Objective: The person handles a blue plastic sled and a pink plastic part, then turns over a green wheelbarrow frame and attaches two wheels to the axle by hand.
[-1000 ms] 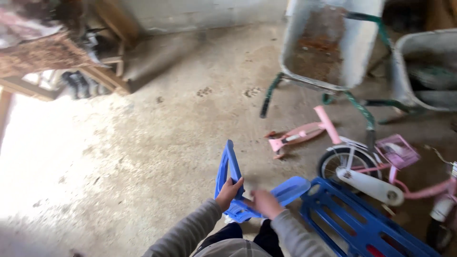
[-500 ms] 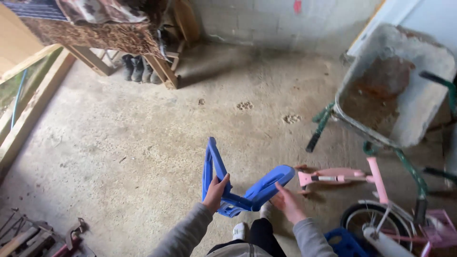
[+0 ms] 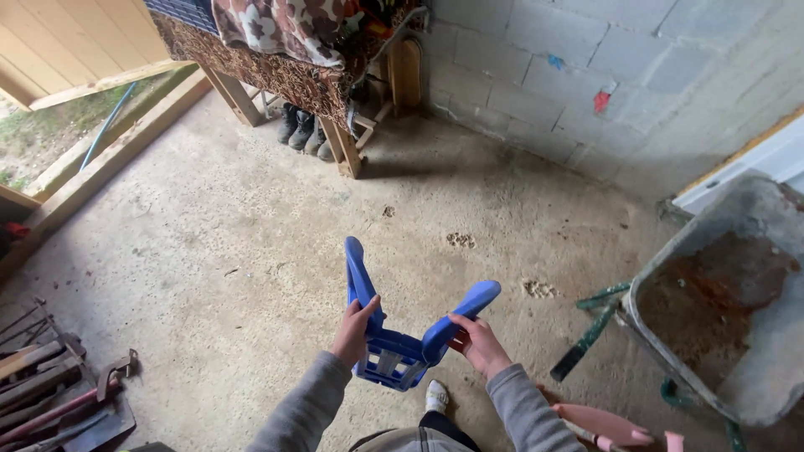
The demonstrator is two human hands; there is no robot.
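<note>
I hold the blue plastic chair (image 3: 394, 335) above the concrete floor (image 3: 251, 251), its 2 legs pointing 12 and 1 o'clock; left hand (image 3: 353, 331) and right hand (image 3: 476, 341) each grip 1, arms outstretched.

You are standing in a rough shed or garage attached to a home, used for storage. The floor (image 3: 251, 251) under you is bare, stained concrete, and the wall (image 3: 586, 75) ahead is unpainted grey block. A dirty wheelbarrow (image 3: 720, 310) sits at your right, and old hand tools (image 3: 59, 393) lie heaped at the lower left. A wooden bench (image 3: 276, 75) draped with patterned cloth stands against the far wall, boots (image 3: 301, 130) tucked beneath its edge. At the upper left the timber doorway (image 3: 92, 167) opens onto grass.
</note>
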